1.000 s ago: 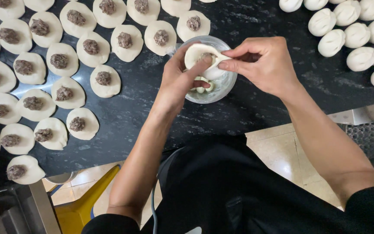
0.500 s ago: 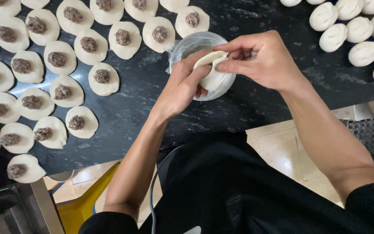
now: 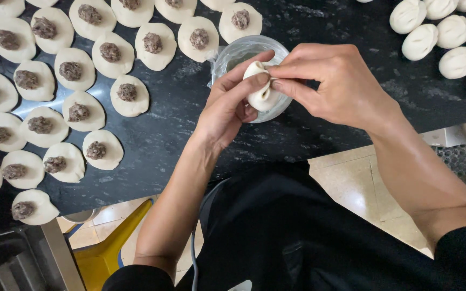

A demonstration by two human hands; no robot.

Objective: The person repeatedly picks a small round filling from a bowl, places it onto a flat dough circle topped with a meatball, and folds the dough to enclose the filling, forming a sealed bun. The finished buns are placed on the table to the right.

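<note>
A: Hand pose?
B: Left hand (image 3: pixel 233 105) cups a pale folded dough dumpling (image 3: pixel 261 90), thumb pressed on its edge. Right hand (image 3: pixel 333 81) pinches the same seam, thumb and forefinger together.
A: Location?
B: Directly over the clear round plastic bowl (image 3: pixel 237 53) on the black speckled counter (image 3: pixel 173 129).
A: Surroundings?
B: Left of the bowl, open dough rounds with brown meat filling (image 3: pixel 128 94). Right, finished white dumplings (image 3: pixel 422 40). Nothing obstructing.

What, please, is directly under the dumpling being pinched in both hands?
A small clear bowl on the dark counter sits beneath the dumpling. Its contents are mostly hidden by the hands.
</note>
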